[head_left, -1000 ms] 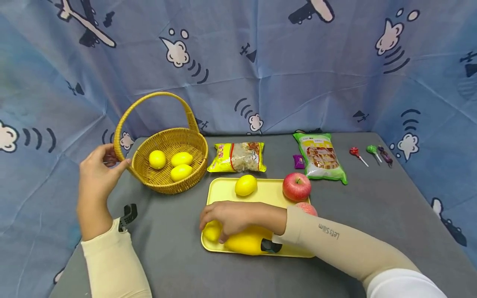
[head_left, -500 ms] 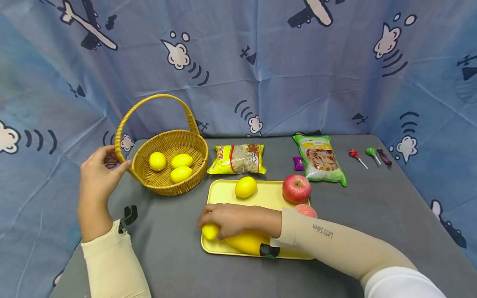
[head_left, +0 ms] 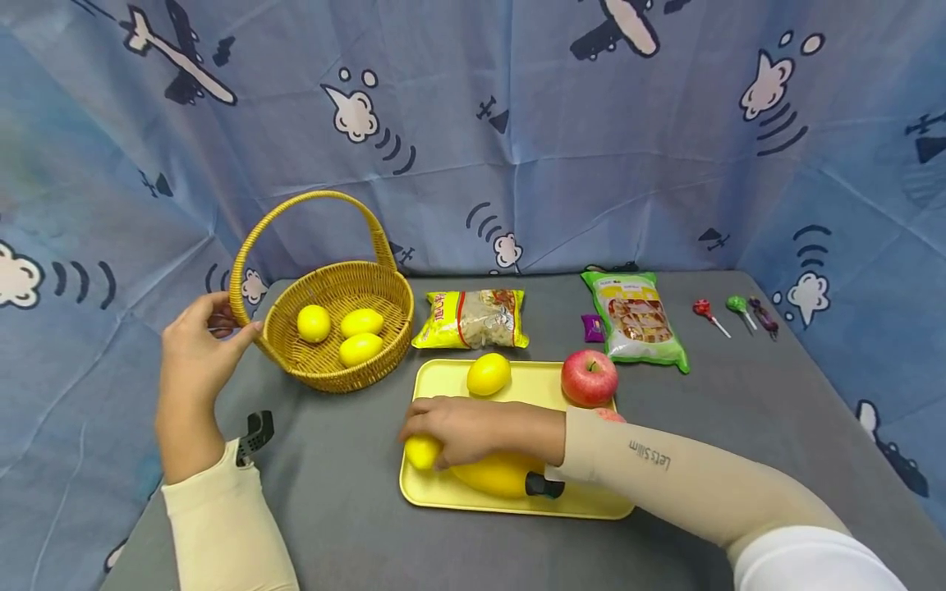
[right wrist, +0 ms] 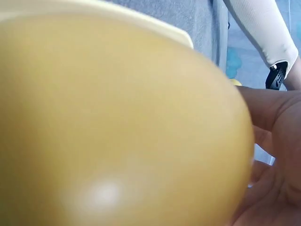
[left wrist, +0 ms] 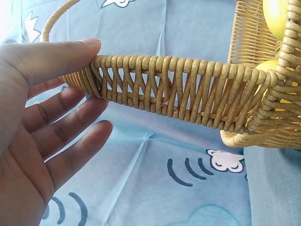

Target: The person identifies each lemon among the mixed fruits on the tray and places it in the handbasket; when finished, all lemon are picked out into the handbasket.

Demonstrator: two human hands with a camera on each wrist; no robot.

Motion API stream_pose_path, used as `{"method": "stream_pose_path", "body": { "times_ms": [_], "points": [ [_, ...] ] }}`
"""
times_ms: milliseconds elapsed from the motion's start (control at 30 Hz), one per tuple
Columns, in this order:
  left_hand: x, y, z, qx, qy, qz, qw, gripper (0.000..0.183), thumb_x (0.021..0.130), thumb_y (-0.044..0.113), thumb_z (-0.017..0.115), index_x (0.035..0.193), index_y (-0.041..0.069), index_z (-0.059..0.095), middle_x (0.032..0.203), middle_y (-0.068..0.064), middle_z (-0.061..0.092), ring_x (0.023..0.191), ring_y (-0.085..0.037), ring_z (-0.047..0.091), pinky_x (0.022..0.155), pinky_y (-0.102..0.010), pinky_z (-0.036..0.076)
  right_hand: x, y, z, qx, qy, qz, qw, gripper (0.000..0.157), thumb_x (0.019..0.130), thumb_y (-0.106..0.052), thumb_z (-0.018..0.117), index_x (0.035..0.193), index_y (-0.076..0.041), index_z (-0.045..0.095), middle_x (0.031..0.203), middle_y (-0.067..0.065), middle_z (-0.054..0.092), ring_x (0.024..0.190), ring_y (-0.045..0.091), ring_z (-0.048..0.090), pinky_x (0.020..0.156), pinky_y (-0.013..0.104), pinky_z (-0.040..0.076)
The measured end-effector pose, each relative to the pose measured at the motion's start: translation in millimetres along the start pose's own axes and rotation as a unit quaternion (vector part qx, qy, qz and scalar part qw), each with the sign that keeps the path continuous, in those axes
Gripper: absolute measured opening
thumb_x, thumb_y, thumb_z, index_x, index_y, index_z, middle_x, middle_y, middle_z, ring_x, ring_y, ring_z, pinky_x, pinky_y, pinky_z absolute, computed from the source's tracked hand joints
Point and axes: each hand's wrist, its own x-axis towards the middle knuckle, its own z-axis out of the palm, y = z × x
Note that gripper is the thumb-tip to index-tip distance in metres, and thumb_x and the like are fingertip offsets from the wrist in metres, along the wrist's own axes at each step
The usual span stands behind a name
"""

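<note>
My left hand (head_left: 195,353) holds the side of the tall handle of a yellow wicker basket (head_left: 347,379), thumb on one face and fingers behind. In the left wrist view, the thumb lies along the top edge of the woven handle (left wrist: 141,84). Several lemons lie inside the basket, one of them a lemon (head_left: 314,323) at its left. Over the left end of a pale yellow tray (head_left: 517,509), my right hand (head_left: 458,428) grips a lemon (head_left: 423,451). Beneath that wrist is a large smooth yellow fruit (head_left: 491,478), which fills much of the right wrist view.
Also on the tray are another lemon (head_left: 489,374), a red apple (head_left: 589,378) and a pinkish round fruit (head_left: 610,415), partly hidden by the sleeve. Behind stand a yellow snack bag (head_left: 473,318), a purple packet (head_left: 593,328), a green bread bag (head_left: 639,318) and several lollipops (head_left: 705,310).
My right hand has closed round the lemon at the tray's left end and raised it slightly. The left hand keeps its hold on the basket handle. The head view has shifted a little.
</note>
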Motion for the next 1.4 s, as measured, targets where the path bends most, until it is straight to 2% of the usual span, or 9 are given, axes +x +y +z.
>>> {"method": "stream_pose_path", "body": {
  "times_ms": [167, 500, 933, 1400],
  "points": [
    [-0.1, -1.3, 0.6, 0.000, 0.001, -0.001, 1.0000, 0.046, 0.075, 0.025, 0.072, 0.113, 0.006, 0.054, 0.092, -0.009, 0.057, 0.084, -0.020, 0.054, 0.076, -0.035, 0.050, -1, 5, -2.6, -0.008, -0.001, 0.000, 1.000, 0.054, 0.073, -0.023, 0.073, 0.122, -0.021, 0.053, 0.113, -0.007, 0.044, 0.102, 0.009, 0.043, 0.091, 0.020, 0.037],
    [-2.9, -0.7, 0.5, -0.004, -0.005, -0.009, 0.9999, 0.046, 0.076, 0.025, 0.071, 0.114, 0.005, 0.054, 0.094, -0.010, 0.056, 0.086, -0.023, 0.054, 0.078, -0.038, 0.049, 0, 14, -9.1, -0.011, 0.002, 0.027, 1.000, 0.050, 0.075, -0.023, 0.071, 0.122, -0.021, 0.053, 0.113, -0.006, 0.044, 0.102, 0.011, 0.043, 0.090, 0.024, 0.038],
    [-2.5, 1.5, 1.5, 0.001, -0.004, -0.004, 1.0000, 0.046, 0.077, 0.026, 0.069, 0.115, 0.005, 0.053, 0.094, -0.011, 0.056, 0.086, -0.023, 0.054, 0.077, -0.038, 0.049, 0, 18, -2.6, 0.011, -0.014, 0.025, 1.000, 0.052, 0.075, -0.026, 0.071, 0.123, -0.021, 0.052, 0.116, -0.007, 0.045, 0.104, 0.007, 0.045, 0.093, 0.022, 0.037],
    [-0.5, 1.0, 2.6, 0.009, 0.014, 0.003, 0.9999, 0.045, 0.077, 0.024, 0.070, 0.115, 0.004, 0.055, 0.094, -0.010, 0.057, 0.084, -0.022, 0.056, 0.076, -0.037, 0.050, -1, 20, -1.3, 0.017, -0.014, 0.018, 1.000, 0.053, 0.076, -0.032, 0.069, 0.124, -0.021, 0.051, 0.118, -0.008, 0.045, 0.107, 0.007, 0.043, 0.096, 0.023, 0.035]
  ]
}}
